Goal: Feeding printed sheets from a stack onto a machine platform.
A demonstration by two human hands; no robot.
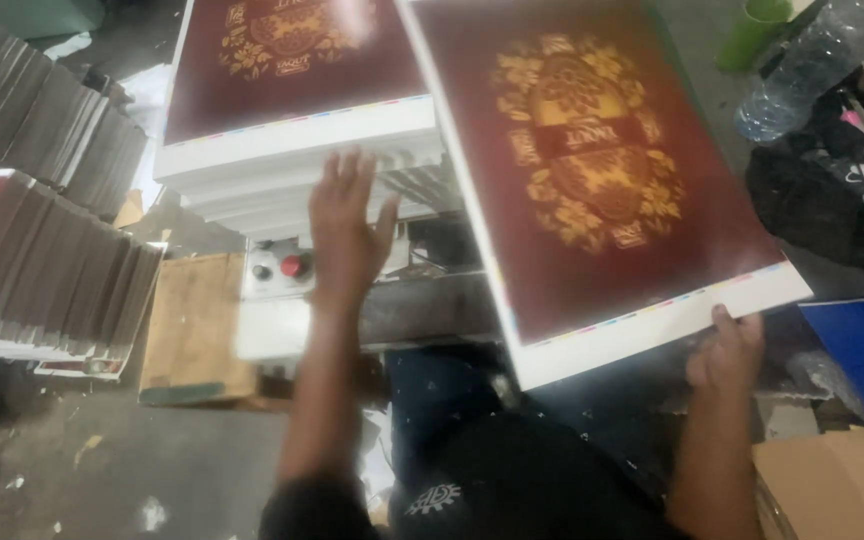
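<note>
bare forearms, dark short sleeves, dark garment with a white emblem.

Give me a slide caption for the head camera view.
Right hand lifts a maroon printed sheet by its corner; left hand reaches toward the stack.

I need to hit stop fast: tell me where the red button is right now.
In the head view the red button sits left of centre on a pale control box, just left of the left hand and below the stack of maroon printed sheets.
</note>
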